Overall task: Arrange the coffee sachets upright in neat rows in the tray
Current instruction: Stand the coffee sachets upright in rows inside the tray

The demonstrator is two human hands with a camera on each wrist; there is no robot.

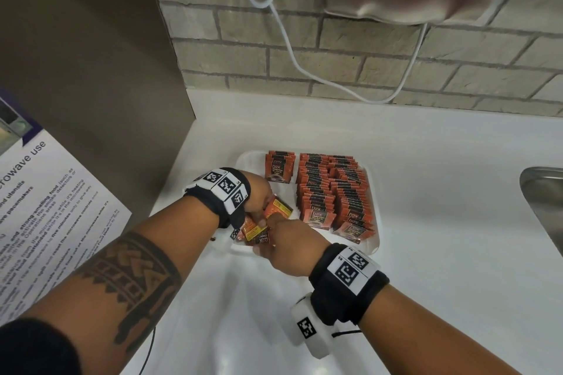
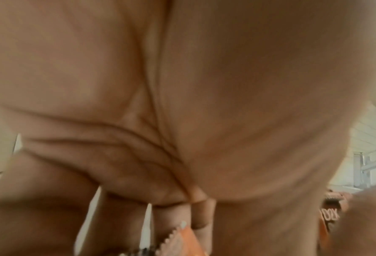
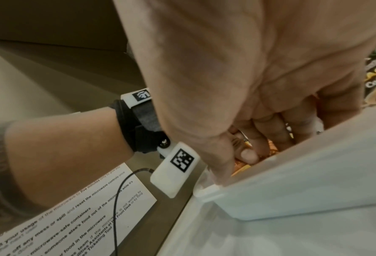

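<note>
A white tray (image 1: 374,240) sits on the white counter. Orange and black coffee sachets stand upright in two long rows (image 1: 330,192) on its right side, and a short stack (image 1: 278,169) stands at the back left. Loose sachets (image 1: 259,227) lie jumbled in the near left corner. My left hand (image 1: 259,196) curls its fingers round some of these loose sachets; an orange serrated sachet edge (image 2: 176,242) shows at its fingers. My right hand (image 1: 283,237) reaches in from the near side and pinches sachets in the same pile, its fingers (image 3: 248,154) inside the tray wall (image 3: 303,181).
A brick wall rises behind the counter with a white cable (image 1: 292,49) hanging down it. A brown cabinet side (image 1: 91,55) stands at the left with a microwave notice sheet (image 1: 45,207) below it. A metal sink edge (image 1: 542,201) lies at the right.
</note>
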